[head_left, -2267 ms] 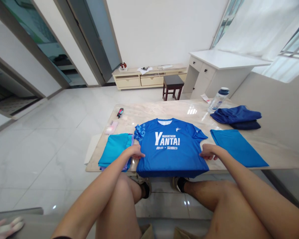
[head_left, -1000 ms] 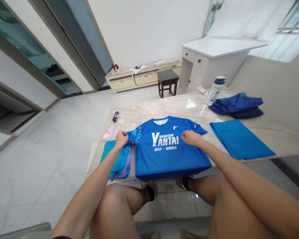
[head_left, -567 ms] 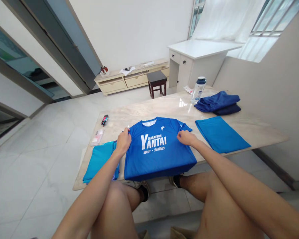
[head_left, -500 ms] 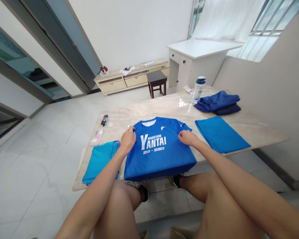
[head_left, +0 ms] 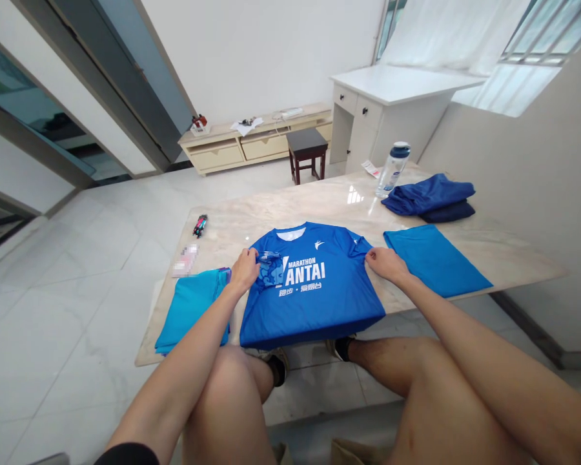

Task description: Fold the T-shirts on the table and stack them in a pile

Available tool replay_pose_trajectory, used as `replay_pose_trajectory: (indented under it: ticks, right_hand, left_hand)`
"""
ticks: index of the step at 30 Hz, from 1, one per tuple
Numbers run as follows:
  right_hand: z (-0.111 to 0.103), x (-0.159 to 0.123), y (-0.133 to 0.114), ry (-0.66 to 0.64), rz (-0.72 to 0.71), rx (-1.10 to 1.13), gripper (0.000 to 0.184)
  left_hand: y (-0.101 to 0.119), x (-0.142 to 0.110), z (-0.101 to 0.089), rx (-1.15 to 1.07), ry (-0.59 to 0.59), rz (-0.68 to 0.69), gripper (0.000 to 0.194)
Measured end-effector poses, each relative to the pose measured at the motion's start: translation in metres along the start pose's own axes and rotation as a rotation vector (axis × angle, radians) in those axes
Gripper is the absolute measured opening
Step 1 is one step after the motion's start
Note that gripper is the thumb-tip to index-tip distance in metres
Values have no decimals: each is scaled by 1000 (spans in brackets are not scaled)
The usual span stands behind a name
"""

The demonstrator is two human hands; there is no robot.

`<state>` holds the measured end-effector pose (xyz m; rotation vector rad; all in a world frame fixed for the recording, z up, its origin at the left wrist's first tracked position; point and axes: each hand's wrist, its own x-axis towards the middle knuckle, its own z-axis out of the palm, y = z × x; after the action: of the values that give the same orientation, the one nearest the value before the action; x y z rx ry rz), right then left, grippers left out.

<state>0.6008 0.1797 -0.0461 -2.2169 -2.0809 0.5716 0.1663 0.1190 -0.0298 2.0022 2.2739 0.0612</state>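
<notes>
A blue T-shirt (head_left: 314, 303) with white "MARATHON YANTAI" print lies front side up on the marble-look table (head_left: 252, 213), its hem hanging over the near edge. My left hand (head_left: 245, 268) pinches the shirt at its left side, where a patterned sleeve lies folded inward across the first letter. On the opposite side my right hand (head_left: 386, 263) is closed on the edge of the other sleeve. Left of the shirt sits a stack of folded turquoise cloth (head_left: 191, 310). A flat folded blue cloth (head_left: 436, 261) lies to the right.
Behind the folded cloth are a crumpled dark blue garment (head_left: 430, 196) and a water bottle (head_left: 394, 169). A small dark and red object (head_left: 200, 226) lies at the table's left. Beyond stand a stool (head_left: 306, 145), a low cabinet (head_left: 217, 158) and a white desk (head_left: 401, 84).
The left sleeve now lies folded inward over the print. My right hand has moved outward to the right sleeve's edge. The view has shifted slightly.
</notes>
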Motion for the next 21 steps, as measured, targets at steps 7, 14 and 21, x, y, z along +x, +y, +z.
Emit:
replay_pose_trajectory:
  ticks: [7,14,21]
  right_hand:
    - [0,2,-10,90,9,12,28]
    - [7,6,-6,147,-10,-29,36]
    - [11,20,-4,135,-31,-91,52]
  left_hand:
    - [7,13,19,36,11,290,41]
    - [24,-5,43,171,-22,172,66]
    - [21,-17,52,83,-93,340,68]
